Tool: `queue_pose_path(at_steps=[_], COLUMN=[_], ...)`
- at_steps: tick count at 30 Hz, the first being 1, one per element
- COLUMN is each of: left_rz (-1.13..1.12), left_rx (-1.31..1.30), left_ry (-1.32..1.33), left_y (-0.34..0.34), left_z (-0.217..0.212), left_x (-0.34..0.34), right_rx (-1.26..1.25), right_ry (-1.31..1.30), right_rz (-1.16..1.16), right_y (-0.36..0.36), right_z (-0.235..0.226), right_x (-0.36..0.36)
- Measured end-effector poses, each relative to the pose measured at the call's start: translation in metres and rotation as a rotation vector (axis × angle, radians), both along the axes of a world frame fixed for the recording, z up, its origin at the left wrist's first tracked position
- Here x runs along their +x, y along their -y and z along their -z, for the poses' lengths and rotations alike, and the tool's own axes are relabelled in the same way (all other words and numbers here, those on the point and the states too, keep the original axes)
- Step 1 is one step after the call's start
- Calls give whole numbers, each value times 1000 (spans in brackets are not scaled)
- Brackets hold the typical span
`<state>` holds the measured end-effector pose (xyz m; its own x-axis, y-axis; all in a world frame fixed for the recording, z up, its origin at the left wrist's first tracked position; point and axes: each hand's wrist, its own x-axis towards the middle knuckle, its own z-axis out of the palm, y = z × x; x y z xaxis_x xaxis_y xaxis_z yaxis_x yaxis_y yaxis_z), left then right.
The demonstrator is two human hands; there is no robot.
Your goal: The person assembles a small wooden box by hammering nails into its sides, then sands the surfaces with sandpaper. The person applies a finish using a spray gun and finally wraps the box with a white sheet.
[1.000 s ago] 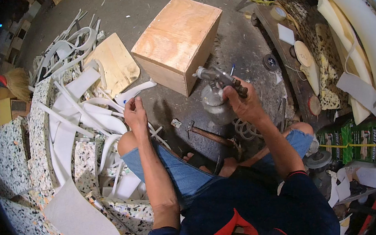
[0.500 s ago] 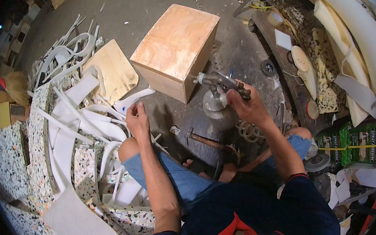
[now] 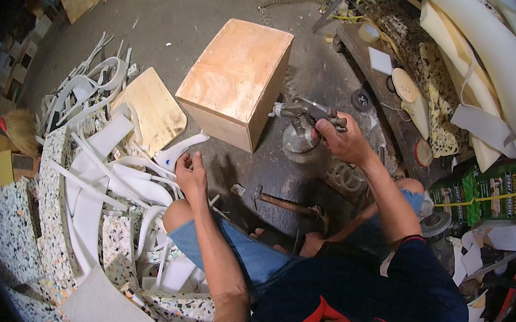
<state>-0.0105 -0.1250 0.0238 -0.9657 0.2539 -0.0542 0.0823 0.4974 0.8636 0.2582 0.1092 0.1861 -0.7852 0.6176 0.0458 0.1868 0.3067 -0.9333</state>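
We have a plywood box (image 3: 232, 69) on the floor (image 3: 205, 12) ahead of the person's knees, and a spray gun (image 3: 297, 111) in the right hand (image 3: 347, 138). That hand's fingers are wrapped round the gun's grip; we cannot tell whether any finger presses the trigger. The nozzle faces the box's right side from just beside it, with the metal cup (image 3: 300, 141) hanging below. The left hand (image 3: 191, 175) is loosely curled near a white strip (image 3: 182, 147), a narrow gap between thumb and fingertips and nothing that we can see in it. As for progress, we judge the box to be put together: the top and the two sides facing us look closed, with bare wood showing. We see no foam fixed to those faces, and no mist at the nozzle, so we cannot say whether any spray is on them. The foam offcuts (image 3: 147, 179) lie heaped at the left, apart from the box, and the hammer (image 3: 287, 203) rests on the floor between the legs, out of both hands. The box's far sides and underside are hidden, so what remains there we cannot tell.
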Motion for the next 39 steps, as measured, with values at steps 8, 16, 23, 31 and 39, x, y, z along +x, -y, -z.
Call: queue_pose_path(at_steps=[8,16,23,31,39], left_rz=[56,184,260,252,246], left_rx=[-107,-264,-405,-399,-419], left_ry=[1,93,93,79,84], left_y=[-3,-7,-9,-9,-12], left_z=[0,-8,-13,-15,-11], left_x=[4,10,15,16,17], right_rx=[198,226,-120,230,85], right_ry=[67,78,204,110,182], right_rz=[218,175,-32,92,-83], right_y=[-34,-33,-17,-23,-9], right_z=[-3,-14,-37,-36,-63], right_x=[-25,-26,-25,-65,-85])
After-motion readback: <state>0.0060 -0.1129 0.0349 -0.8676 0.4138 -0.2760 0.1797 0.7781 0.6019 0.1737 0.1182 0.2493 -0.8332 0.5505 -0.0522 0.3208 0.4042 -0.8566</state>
